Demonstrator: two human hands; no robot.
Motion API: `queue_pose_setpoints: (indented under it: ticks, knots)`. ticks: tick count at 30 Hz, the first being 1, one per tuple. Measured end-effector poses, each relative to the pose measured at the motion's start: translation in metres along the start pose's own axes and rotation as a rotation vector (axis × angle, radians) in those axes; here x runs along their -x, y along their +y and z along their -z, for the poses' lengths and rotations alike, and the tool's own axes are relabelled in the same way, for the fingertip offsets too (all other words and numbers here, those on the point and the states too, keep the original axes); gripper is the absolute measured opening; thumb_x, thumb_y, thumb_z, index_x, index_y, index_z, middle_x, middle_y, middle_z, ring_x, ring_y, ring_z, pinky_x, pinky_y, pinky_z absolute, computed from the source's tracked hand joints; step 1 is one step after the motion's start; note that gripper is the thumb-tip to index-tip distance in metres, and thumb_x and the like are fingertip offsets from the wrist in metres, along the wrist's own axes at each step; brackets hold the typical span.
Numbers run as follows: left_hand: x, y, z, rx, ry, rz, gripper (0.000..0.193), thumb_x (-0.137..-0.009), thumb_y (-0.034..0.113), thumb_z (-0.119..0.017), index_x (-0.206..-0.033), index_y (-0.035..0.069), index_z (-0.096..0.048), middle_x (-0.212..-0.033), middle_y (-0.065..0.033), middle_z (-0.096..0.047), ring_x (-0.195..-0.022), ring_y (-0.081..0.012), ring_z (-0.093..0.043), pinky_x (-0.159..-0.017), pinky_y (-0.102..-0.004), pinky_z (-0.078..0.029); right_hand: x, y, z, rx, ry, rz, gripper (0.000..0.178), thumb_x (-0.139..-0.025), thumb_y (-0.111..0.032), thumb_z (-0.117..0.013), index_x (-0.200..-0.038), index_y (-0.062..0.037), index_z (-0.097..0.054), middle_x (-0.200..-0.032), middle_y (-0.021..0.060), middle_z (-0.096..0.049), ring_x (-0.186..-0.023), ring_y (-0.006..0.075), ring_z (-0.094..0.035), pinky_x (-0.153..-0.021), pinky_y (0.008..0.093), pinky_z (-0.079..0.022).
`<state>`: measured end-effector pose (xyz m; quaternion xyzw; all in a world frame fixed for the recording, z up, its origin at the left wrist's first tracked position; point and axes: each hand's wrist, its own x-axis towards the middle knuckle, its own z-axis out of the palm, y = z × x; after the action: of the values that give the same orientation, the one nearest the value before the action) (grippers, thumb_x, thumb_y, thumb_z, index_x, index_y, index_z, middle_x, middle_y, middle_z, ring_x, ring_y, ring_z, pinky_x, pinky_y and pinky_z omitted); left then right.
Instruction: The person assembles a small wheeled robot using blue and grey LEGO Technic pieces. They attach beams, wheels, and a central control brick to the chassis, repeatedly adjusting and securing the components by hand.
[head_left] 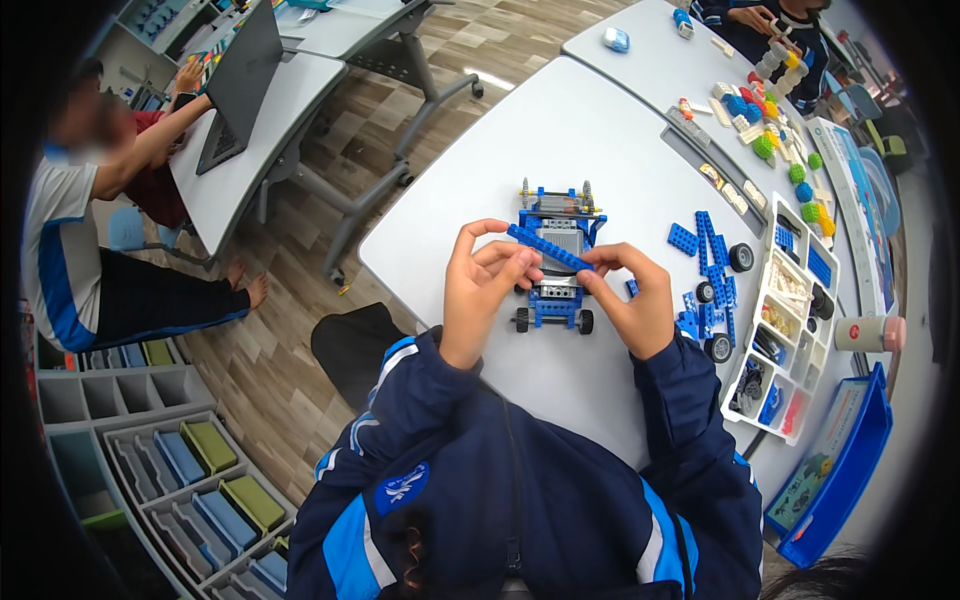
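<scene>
Wheeled model: the blue-and-grey wheeled model [565, 238] stands on the white tabletop [450, 200] before the person, its small dark wheels [586, 322] showing at the near end.
Blue beam: the long studded blue beam [549, 248] lies slantwise over the middle of the wheeled model, its left end farther from the person than its right. From above I cannot tell whether it touches the model.
Left hand: the left hand [488, 290], just left of the wheeled model, grasps the left part of the beam with bent fingers and thumb.
Right hand: the right hand [640, 300], just right of the wheeled model, pinches the beam's right end between thumb and forefinger.
Beam handling: two-ended support seems wise; keeping the beam level and turning it square to the model should make the studs easier to line up.
Pressure: any pressing is best done evenly, close over the studs, so that one end does not pop up or the model roll.
Sightline: the fingers partly cover the beam's ends, so keeping them to its sides would leave the studs visible.
Loose pieces: blue pieces [718, 275] and a larger tyre [741, 257] lie right of the wheeled model.
Parts tray: the white compartment tray [757, 429] sits farther right of the model, beyond them.
</scene>
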<state>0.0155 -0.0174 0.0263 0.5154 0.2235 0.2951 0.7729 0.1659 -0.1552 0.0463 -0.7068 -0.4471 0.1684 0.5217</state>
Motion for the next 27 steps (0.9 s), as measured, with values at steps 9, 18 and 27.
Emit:
queue_pose_setpoints:
  ticks: [9,18,27]
  knots:
    - [0.003,0.001,-0.007,0.037,0.152,-0.002,0.042,-0.095,0.01,-0.065,-0.131,0.002,-0.043,-0.103,-0.0105,-0.06,-0.09,-0.0133,-0.064,-0.072,-0.0251,-0.053,0.015,-0.015,-0.026,0.054,-0.018,0.107,0.024,-0.076,-0.007,-0.081,-0.096,-0.0007,-0.069,-0.082,0.0062,-0.069,-0.072,0.0136,-0.062,-0.065,0.0264,-0.045]
    - [-0.009,0.003,0.01,-0.104,0.12,-0.042,0.04,-0.092,0.005,-0.067,-0.129,-0.003,-0.054,-0.1,-0.0086,-0.062,-0.085,-0.0096,-0.063,-0.067,-0.0236,-0.054,0.0,-0.022,-0.009,0.248,0.071,0.16,0.021,-0.078,-0.007,-0.078,-0.097,-0.0056,-0.07,-0.095,0.0039,-0.066,-0.077,0.0152,-0.054,-0.064,0.0275,-0.04]
    - [-0.016,-0.001,0.011,-0.151,0.074,-0.069,0.037,-0.091,0.003,-0.067,-0.127,-0.005,-0.06,-0.097,-0.0063,-0.064,-0.08,-0.0064,-0.063,-0.062,-0.022,-0.055,-0.053,-0.019,-0.018,0.62,-0.013,0.427,0.026,-0.078,-0.012,-0.075,-0.104,-0.0089,-0.071,-0.104,0.0042,-0.067,-0.107,0.026,-0.056,-0.096,0.0399,-0.038]
